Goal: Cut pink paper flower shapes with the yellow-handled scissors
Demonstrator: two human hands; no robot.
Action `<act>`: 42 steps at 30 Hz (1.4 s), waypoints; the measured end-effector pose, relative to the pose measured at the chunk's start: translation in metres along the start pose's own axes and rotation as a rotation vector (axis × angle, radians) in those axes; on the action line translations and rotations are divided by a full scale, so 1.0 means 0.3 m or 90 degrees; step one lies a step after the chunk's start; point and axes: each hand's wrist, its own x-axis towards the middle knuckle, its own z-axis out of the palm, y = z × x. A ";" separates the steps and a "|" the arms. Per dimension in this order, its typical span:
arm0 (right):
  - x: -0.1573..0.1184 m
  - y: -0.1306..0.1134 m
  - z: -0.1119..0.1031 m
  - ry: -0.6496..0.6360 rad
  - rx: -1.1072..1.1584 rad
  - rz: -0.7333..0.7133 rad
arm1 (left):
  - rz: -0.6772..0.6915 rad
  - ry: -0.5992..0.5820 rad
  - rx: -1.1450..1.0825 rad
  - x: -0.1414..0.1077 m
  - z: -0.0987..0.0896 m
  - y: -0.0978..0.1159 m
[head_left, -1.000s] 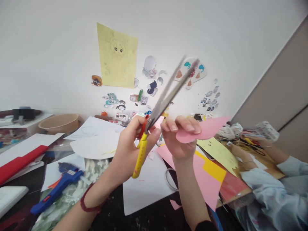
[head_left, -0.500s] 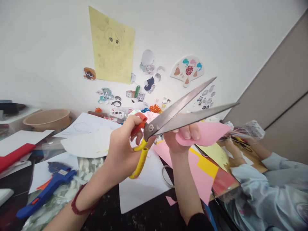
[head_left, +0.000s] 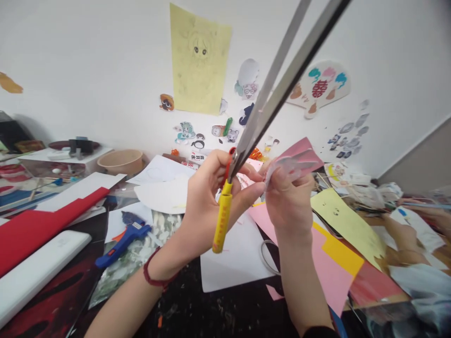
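My left hand (head_left: pixel 211 202) has a pair of scissors (head_left: pixel 271 110) with red and yellow handles hooked on it, long blades pointing up and to the right. The tips of its thumb and forefinger also pinch the left edge of a pink paper piece (head_left: pixel 303 157). My right hand (head_left: pixel 291 202) grips that same piece, its thumb lying over the crumpled, whitish near side. Below both hands lie a white paper sheet (head_left: pixel 236 267) and a larger pink sheet (head_left: pixel 329 272). A small pink scrap (head_left: pixel 274 293) rests on the black tabletop.
On the left are a blue glue gun (head_left: pixel 128 239), red card (head_left: pixel 52 223), a white bar-shaped object (head_left: pixel 44 272) and a tan bowl (head_left: pixel 121 164). Yellow paper (head_left: pixel 347 225) lies right. A co-worker's arm (head_left: pixel 403 244) shows at the far right. Drawings and stickers cover the wall.
The scissor blades have swung from pointing right to steeply upward and come closer together. My left fingertips now meet the pink piece, which my right hand has turned and raised. The view has shifted left.
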 end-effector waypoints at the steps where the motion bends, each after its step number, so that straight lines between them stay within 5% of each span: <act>1: -0.002 0.002 0.001 0.008 -0.008 0.005 | 0.005 0.005 0.007 0.000 0.000 -0.001; 10: -0.001 0.014 -0.004 -0.028 -0.003 0.032 | -0.061 0.000 -0.023 0.020 -0.012 -0.013; 20: 0.015 0.024 -0.023 -0.102 0.011 0.085 | -0.155 -0.117 -0.073 0.034 -0.042 -0.033; 27: 0.021 0.013 -0.024 -0.136 0.034 0.075 | -0.163 -0.096 -0.116 0.041 -0.033 -0.031; 36: 0.032 0.032 -0.034 -0.116 0.038 0.061 | -0.073 -0.044 -0.056 0.043 -0.029 -0.035; 42: 0.016 0.018 -0.036 -0.015 0.003 0.060 | 0.003 -0.034 0.007 0.033 -0.028 -0.040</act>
